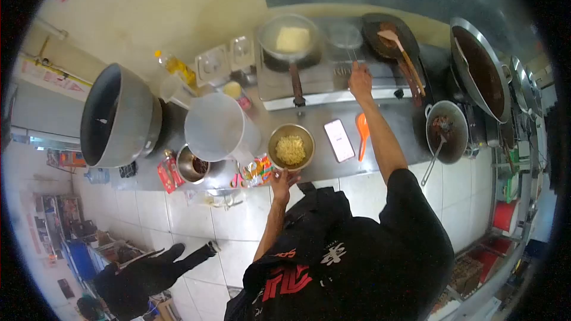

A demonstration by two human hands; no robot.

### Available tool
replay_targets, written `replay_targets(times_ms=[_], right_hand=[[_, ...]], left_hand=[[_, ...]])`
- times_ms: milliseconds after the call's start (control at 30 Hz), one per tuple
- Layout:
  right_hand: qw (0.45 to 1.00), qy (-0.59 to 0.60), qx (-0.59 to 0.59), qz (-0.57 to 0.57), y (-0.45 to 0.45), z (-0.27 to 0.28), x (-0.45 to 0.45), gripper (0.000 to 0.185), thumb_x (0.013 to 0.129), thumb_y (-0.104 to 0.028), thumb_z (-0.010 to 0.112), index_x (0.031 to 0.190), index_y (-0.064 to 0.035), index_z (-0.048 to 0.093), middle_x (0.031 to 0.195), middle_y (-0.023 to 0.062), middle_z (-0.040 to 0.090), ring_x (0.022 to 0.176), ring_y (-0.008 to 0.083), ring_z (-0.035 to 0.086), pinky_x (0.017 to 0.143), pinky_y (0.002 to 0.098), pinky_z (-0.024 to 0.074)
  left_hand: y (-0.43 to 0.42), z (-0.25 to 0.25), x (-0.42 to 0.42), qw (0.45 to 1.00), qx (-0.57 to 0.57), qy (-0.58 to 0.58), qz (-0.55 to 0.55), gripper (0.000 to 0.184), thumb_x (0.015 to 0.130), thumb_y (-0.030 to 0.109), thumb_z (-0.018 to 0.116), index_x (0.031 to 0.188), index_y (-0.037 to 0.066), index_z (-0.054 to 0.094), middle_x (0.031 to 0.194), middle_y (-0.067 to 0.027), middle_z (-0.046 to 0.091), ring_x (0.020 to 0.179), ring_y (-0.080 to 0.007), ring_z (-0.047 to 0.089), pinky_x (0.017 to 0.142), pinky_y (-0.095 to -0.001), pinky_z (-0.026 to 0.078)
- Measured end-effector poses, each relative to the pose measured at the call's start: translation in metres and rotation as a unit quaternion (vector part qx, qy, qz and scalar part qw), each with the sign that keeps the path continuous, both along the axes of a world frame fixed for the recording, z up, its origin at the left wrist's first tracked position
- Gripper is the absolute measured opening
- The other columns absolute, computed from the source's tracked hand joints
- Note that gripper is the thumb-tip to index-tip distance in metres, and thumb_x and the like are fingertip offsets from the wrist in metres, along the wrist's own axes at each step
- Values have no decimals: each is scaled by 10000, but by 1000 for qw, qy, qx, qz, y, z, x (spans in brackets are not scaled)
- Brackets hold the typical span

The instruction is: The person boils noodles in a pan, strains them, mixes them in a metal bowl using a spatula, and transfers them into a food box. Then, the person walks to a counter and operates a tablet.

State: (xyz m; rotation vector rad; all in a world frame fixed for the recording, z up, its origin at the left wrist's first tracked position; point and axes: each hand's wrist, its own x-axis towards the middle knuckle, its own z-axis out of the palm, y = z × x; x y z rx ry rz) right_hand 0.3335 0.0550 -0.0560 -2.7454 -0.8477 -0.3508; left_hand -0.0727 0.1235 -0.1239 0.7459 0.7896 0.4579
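Note:
My left hand (284, 184) is at the near rim of a metal bowl (273, 153), its fingers against the edge. Pale yellow noodles (291, 150) fill the bowl. Over the stove's right burner, my right hand (360, 78) is closed around the thin handle of a wire strainer (345, 35). To its left, a frying pan (295, 83) holds a pale rectangular block (293, 40) that looks like dried noodles. A phone (339, 140) and an orange spoon (362, 134) lie on the counter between the bowl and my right forearm.
A dark stone mortar (410, 30) with a wooden spatula (405, 59) stands right of the strainer. Large woks (480, 71), a saucepan (447, 134), a plastic pitcher (217, 125) and an oil bottle (177, 68) crowd the counter. Another person (137, 282) is at lower left.

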Motion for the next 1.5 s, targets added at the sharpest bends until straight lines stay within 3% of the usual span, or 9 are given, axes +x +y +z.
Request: replay_targets(times_ms=[100, 267, 400, 667, 1100, 1233, 1300, 1367, 1500], right_hand=[[998, -11, -56, -19, 11, -21, -3, 362, 777, -113, 540, 1110, -15, 436, 1018, 208, 484, 923, 363, 526, 760, 457, 431], [996, -54, 65, 19, -26, -17, -76, 424, 811, -237, 562, 1156, -25, 437, 1127, 208, 436, 1025, 369, 449, 840, 461, 383], [993, 85, 24, 83, -70, -63, -176, 534, 832, -310, 550, 1255, -38, 373, 1251, 260, 354, 1146, 432, 374, 918, 495, 355], [982, 156, 80, 68, -97, -89, -214, 586, 826, -321, 572, 1271, -26, 329, 1343, 288, 228, 1194, 464, 322, 947, 511, 330], [973, 186, 122, 62, -132, -97, -244, 551, 831, -272, 571, 1243, 13, 343, 1352, 299, 187, 1245, 456, 260, 966, 515, 324], [975, 174, 118, 79, -136, -95, -246, 548, 831, -272, 574, 1247, 7, 352, 1348, 299, 205, 1253, 452, 251, 956, 516, 336], [985, 113, 86, 100, -134, -88, -244, 548, 842, -264, 562, 1259, 17, 345, 1336, 298, 244, 1244, 444, 267, 960, 510, 321], [971, 95, 210, 58, -132, -79, -240, 549, 851, -275, 547, 1248, 46, 347, 1330, 290, 273, 1234, 430, 286, 964, 497, 303], [979, 72, 118, -151, -139, -85, -219, 535, 830, -281, 554, 1177, 74, 353, 1176, 238, 449, 1086, 370, 440, 851, 459, 370]], left_hand=[[0, 10, -7, 998, -4, 58, -9, 216, 902, 148, 504, 1017, 84, 333, 929, -165, 588, 825, -289, 635, 655, -414, 564], [-6, 7, -22, 997, -18, 72, -16, 239, 895, 176, 523, 1027, 84, 346, 938, -180, 576, 867, -314, 622, 687, -432, 556], [-11, 4, -27, 995, -45, 86, 11, 230, 889, 156, 529, 1024, 85, 356, 939, -165, 568, 858, -302, 624, 683, -401, 556], [-13, 5, -19, 996, 0, 89, 20, 369, 825, 123, 617, 1065, 82, 339, 973, -156, 556, 835, -221, 598, 593, -302, 487], [-28, 3, -25, 994, 4, 104, 28, 349, 840, 124, 609, 1047, 56, 336, 883, -163, 582, 777, -261, 646, 563, -300, 534], [-30, 0, -24, 995, 11, 99, 12, 393, 830, 164, 628, 1060, 50, 331, 966, -199, 575, 844, -274, 636, 617, -325, 522], [-32, 2, -23, 993, 10, 109, 38, 351, 847, 133, 600, 1050, 48, 328, 900, -182, 579, 732, -262, 647, 550, -300, 538], [-31, 5, -21, 992, 8, 117, 49, 367, 843, 148, 605, 1059, 56, 322, 943, -195, 574, 773, -266, 644, 557, -309, 531], [-26, 2, -22, 990, 36, 129, 43, 352, 845, 144, 594, 1061, 65, 329, 964, -202, 570, 766, -258, 646, 499, -296, 507]])
